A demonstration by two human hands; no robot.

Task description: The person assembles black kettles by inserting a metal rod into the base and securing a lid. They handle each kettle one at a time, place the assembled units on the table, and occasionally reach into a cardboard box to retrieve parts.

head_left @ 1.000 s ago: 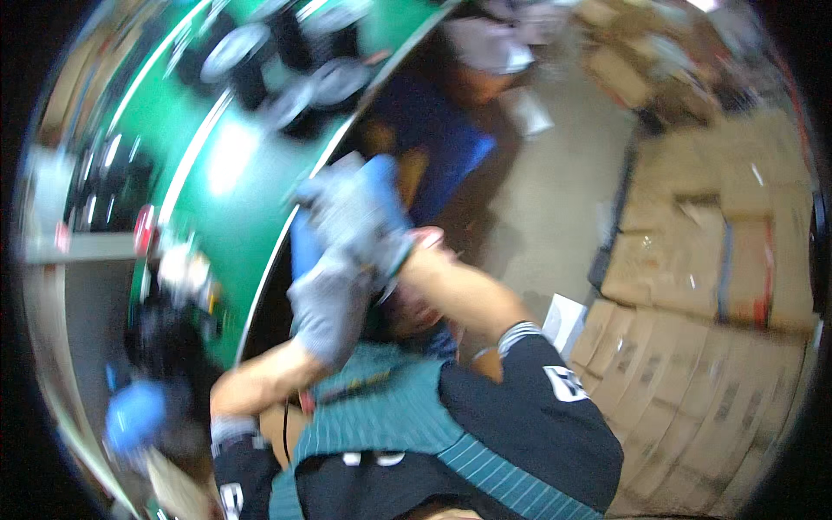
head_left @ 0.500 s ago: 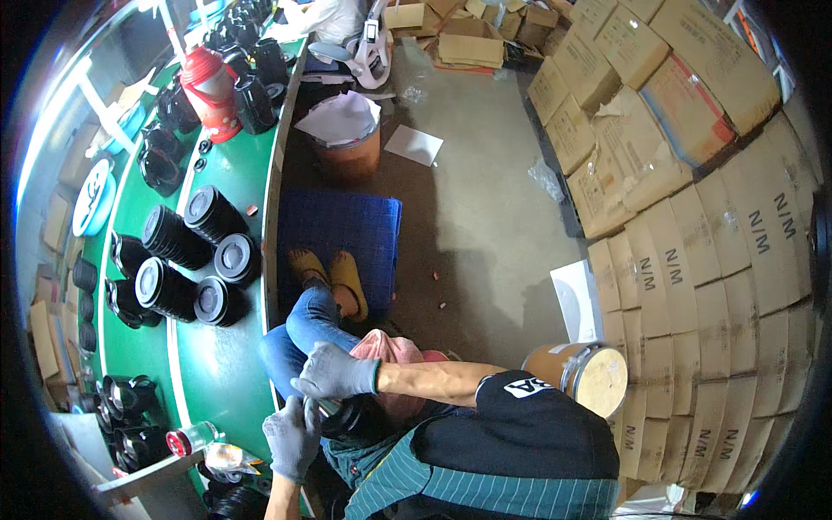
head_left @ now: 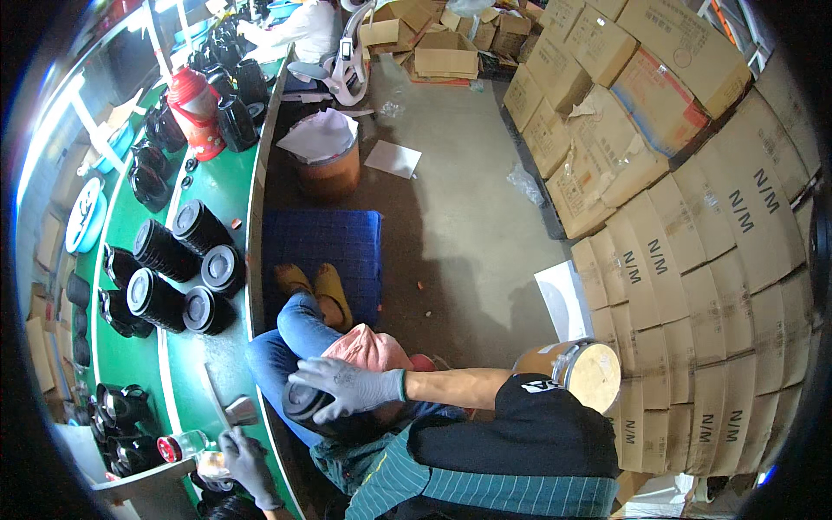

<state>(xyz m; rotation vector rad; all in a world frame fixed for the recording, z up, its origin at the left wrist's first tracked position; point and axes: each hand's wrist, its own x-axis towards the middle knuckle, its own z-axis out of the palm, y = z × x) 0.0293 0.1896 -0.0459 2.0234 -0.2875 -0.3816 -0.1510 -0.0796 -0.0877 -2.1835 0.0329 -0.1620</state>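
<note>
My right hand (head_left: 351,387), in a grey glove, lies over a black round-topped part (head_left: 305,400) on my lap, its fingers curved across the top and side. The part's lower portion is hidden by the hand and clothing. My left hand (head_left: 246,468), also gloved, is over the bench's near edge with fingers drawn together. They meet the lower end of a thin pale stick-like tool (head_left: 211,392) slanting over the green bench (head_left: 195,351). Beside it is a small flat silver-and-brown piece (head_left: 242,411); whether the two are joined is unclear.
Stacks of black round lids (head_left: 154,299) stand on the bench beyond my left hand. A red-capped clear jar (head_left: 180,446) lies near that hand. A red thermos (head_left: 196,113) stands farther off. Cartons (head_left: 685,286) rise at right, beside a round drum (head_left: 594,379). A person sits at the far end.
My left hand has moved away from my lap, down and left to the bench, where the pale tool now shows. My right hand has spread over the black part. The whole view has shifted slightly.
</note>
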